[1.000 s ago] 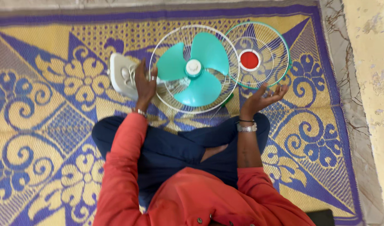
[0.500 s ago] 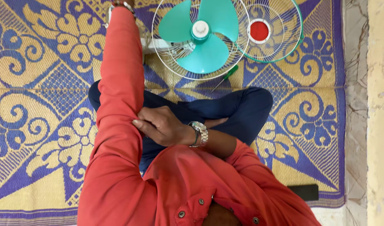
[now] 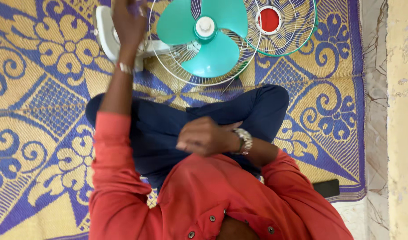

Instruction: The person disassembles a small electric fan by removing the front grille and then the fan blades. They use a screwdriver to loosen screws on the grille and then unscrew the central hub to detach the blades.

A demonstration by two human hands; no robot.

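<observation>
Head view, person sitting cross-legged on a mat (image 3: 44, 89) with purple and yellow pattern. Left hand (image 3: 128, 20) is raised out ahead, fingers curled and blurred; whether that grip is clamped on anything cannot be told. It overlaps the white fan base (image 3: 105, 38), which lies on its side on the mat, just left of and under the hand. Red sleeve is pushed up to near the elbow, a bracelet (image 3: 124, 68) on the wrist.

Right of the left hand, very near it, lies the fan: a teal blade (image 3: 204, 40) with three lobes and a white hub cap (image 3: 205, 24), sitting in the white wire rear guard (image 3: 177, 71). Further right, well apart from that hand, is the front guard (image 3: 297, 26), green-rimmed with a red centre disc, lying flat and overlapping the rear guard's edge. A thin screwdriver (image 3: 232, 80) with a green handle lies on the mat at the rear guard's near edge, between fan and knee.

Right hand (image 3: 204, 135) is pulled in close to the chest, above the dark blue trousers, fingers curled loosely together, holding nothing that shows; slightly blurred. A metal watch (image 3: 244, 140) sits on that wrist. Fan parts are all well ahead of this hand. A dark flat thing (image 3: 327, 187) sits at the mat's edge to its right, behind the elbow.
</observation>
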